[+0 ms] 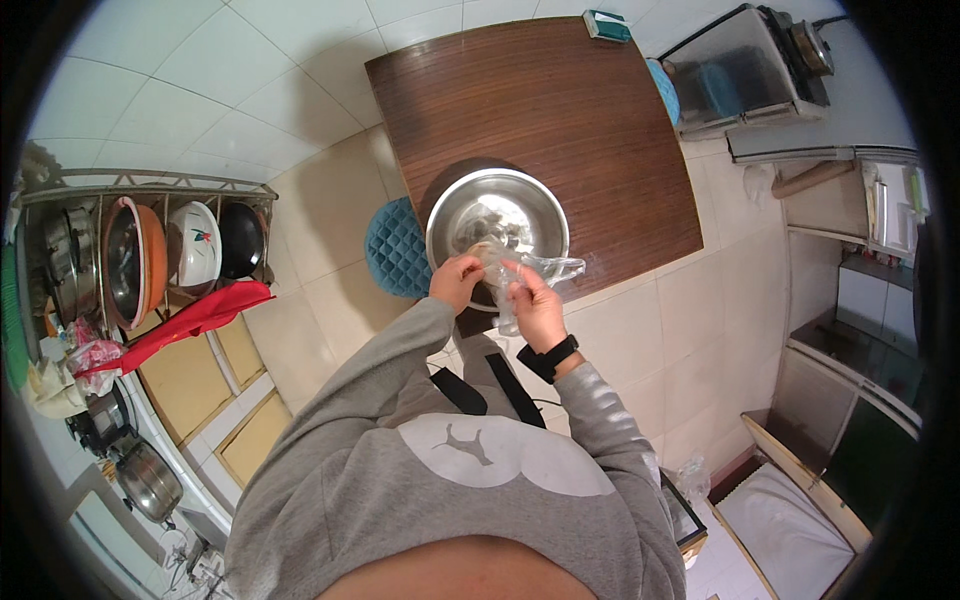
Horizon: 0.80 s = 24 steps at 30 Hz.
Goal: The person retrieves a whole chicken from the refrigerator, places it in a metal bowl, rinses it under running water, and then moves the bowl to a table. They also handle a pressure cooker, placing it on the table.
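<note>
A thin clear plastic bag (556,268) is stretched and crumpled between my two hands, over the near side of a stainless steel basin (442,196). The fingers of my left hand (454,280) pinch its left part. On the right, my right hand (537,306) grips it, index finger extended and a black band on the wrist. One loose end of the plastic sticks out to the right past the basin's rim, and another hangs below. What is inside the bag is hard to make out.
The basin stands on a brown wooden table (540,97), near its front left corner. A blue quilted stool (395,247) is left of it. A green and white box (607,26) sits at the far edge. Leftward, a metal rack (150,187) holds bowls and pans.
</note>
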Available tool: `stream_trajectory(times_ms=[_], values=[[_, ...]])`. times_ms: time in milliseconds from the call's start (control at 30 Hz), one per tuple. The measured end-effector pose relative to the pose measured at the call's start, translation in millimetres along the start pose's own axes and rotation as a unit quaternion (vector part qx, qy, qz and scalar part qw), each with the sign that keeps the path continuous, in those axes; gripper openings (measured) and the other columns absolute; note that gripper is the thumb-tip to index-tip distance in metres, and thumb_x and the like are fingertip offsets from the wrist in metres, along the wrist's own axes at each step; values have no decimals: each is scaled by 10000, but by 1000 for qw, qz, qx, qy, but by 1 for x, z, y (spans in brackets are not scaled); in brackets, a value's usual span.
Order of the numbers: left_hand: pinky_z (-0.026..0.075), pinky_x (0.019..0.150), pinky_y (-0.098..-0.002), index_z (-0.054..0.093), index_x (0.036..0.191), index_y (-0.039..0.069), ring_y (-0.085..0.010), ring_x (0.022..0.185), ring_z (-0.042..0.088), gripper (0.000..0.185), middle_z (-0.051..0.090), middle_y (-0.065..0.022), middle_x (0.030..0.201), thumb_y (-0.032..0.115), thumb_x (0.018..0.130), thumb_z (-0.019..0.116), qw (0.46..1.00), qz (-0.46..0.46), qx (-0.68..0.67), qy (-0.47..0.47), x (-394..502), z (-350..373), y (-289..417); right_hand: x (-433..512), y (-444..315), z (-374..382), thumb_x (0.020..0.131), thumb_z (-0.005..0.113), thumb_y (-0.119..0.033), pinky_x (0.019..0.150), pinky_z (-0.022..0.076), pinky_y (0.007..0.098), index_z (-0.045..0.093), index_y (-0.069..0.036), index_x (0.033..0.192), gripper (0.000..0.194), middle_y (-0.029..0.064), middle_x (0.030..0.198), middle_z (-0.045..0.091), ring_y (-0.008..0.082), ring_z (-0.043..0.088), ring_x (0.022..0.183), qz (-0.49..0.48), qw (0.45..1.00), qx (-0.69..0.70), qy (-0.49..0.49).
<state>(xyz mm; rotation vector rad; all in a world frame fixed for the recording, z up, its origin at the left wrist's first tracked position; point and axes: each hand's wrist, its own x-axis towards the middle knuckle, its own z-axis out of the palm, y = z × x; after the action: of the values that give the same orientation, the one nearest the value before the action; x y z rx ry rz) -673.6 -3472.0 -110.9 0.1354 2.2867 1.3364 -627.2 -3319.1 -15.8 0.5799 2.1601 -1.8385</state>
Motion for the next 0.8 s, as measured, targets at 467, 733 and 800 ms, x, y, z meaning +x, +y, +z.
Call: stream_trajectory(times_ms=[467,733,800], values=[[417,754,-235,547,893,28,-89,786,510,49,572,3,824,63,883,513,977,-14,-213,-25,8,-5,-4,35,6,-34,878,513,-60,596,425,212,540,-31,1172,296,7,781,564,67,488,646,9,998,51,46],[449,783,-239,558,988,44,-95,828,546,119,600,-24,919,109,929,479,915,-110,-384,50,20,-16,-16,24,47,-23,870,580,-136,788,464,275,477,-5,1210,378,128,1108,580,178,565,970,-28,988,26,147],[451,781,-238,554,991,50,-98,830,543,115,590,-18,924,117,926,486,910,-144,-380,84,24,-18,-18,24,67,-21,887,554,-158,716,479,259,514,18,1110,287,85,957,606,159,592,846,64,980,115,149]])
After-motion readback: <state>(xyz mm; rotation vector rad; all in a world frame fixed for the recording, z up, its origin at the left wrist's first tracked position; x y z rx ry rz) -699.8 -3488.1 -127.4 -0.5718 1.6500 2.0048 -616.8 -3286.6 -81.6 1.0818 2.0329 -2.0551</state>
